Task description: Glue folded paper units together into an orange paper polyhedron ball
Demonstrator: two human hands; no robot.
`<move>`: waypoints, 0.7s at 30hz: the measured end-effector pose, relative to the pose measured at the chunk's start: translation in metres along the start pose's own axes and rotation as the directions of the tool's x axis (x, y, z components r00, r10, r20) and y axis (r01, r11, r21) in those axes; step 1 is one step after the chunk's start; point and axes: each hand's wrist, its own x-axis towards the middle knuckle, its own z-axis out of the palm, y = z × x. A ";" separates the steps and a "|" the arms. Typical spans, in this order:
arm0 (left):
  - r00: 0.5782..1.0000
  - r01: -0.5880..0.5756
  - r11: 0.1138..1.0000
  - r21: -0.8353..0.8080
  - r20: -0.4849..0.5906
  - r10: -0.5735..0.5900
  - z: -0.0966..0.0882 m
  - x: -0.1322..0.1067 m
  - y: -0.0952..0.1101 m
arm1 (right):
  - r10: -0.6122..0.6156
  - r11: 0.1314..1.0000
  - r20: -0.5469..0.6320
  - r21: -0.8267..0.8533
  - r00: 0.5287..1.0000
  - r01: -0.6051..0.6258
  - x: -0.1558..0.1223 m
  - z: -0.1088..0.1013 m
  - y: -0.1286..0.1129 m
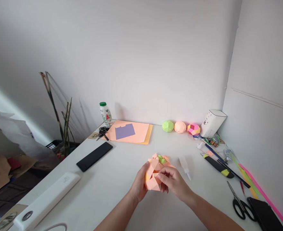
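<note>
My left hand [140, 183] grips a folded paper ball [153, 165] by its left side, above the front middle of the table. The ball is mostly peach, with a green patch near its top and a bit of yellow at the left. On the ball's right side, the fingers of my right hand [174, 182] are pinched against a peach paper flap; the fingertips are partly hidden. A white glue tube [185, 167] with a narrow nozzle lies just right of my right hand, apart from it.
Green [167, 126], peach [180, 127] and multicoloured paper balls [193, 129] line the wall. Right are a utility knife [217, 166], scissors [240, 203] and a phone [268, 215]. Left are peach sheets [141, 131], a bottle [106, 115], a black slab [94, 156] and a white device [46, 199].
</note>
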 end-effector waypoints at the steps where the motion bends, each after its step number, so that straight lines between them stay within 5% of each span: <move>1: 1.000 -0.002 1.000 -0.001 0.000 0.002 0.000 0.000 -0.001 | 0.000 1.000 -0.002 0.006 1.000 0.000 0.000 0.000 0.000; 21: 0.992 -0.029 1.000 0.013 -0.121 0.030 -0.005 0.000 -0.007 | -0.076 0.997 -0.083 0.023 0.994 0.078 -0.001 0.009 -0.005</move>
